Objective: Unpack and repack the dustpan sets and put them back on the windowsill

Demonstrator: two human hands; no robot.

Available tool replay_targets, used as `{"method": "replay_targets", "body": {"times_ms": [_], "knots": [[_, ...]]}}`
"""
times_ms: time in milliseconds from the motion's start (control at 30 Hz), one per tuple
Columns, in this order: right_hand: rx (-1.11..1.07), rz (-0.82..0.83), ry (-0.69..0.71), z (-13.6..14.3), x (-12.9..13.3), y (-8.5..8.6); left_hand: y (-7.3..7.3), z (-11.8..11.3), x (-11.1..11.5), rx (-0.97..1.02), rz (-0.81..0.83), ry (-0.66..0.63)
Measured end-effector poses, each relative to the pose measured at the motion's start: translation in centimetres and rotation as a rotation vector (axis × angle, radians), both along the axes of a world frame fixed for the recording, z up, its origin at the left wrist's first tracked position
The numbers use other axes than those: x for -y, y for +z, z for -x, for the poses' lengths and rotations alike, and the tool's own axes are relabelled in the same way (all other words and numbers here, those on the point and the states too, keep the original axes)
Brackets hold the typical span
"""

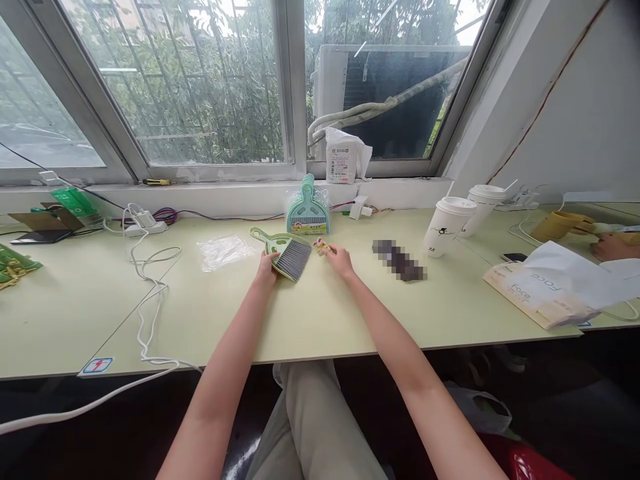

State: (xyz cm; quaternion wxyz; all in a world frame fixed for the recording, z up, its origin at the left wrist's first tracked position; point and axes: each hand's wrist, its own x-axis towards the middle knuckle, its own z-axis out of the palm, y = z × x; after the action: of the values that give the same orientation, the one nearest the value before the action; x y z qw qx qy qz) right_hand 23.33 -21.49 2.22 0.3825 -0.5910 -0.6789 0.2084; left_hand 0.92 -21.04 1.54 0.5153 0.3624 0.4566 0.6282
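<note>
A green dustpan and brush set (294,259) with grey bristles is held by its left edge in my left hand (267,265), its handle pointing to the upper left. My right hand (340,260) pinches a small colourful piece (320,246), perhaps a label, just right of the bristles. A crumpled clear plastic bag (225,253) lies on the table left of the dustpan. Behind it, against the wall, stands a stack of similar dustpan sets (309,212) in clear wrapping.
On the pale green table (320,320), white cables (150,293) run at the left. Right are a pixelated dark object (399,261), two lidded cups (447,227), a tissue pack (543,287) and another person's hand (613,247). A white package (343,160) stands on the sill.
</note>
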Motion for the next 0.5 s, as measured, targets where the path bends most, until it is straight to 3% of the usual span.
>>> {"method": "replay_targets", "body": {"times_ms": [67,133,267,500], "knots": [[-0.093,-0.125,0.025,0.6,0.4,0.6,0.3,-0.7,0.4,0.079,0.09,-0.005],[-0.033,-0.194,0.134,1.5,1.1,1.0,0.8,-1.4,1.0,0.144,0.085,-0.075],[0.265,-0.1,0.374,3.5,2.6,0.9,1.6,-2.2,1.9,0.163,-0.074,-0.225],[0.315,-0.081,0.311,3.8,2.9,0.7,1.2,-2.1,1.7,0.155,-0.125,-0.18]]}}
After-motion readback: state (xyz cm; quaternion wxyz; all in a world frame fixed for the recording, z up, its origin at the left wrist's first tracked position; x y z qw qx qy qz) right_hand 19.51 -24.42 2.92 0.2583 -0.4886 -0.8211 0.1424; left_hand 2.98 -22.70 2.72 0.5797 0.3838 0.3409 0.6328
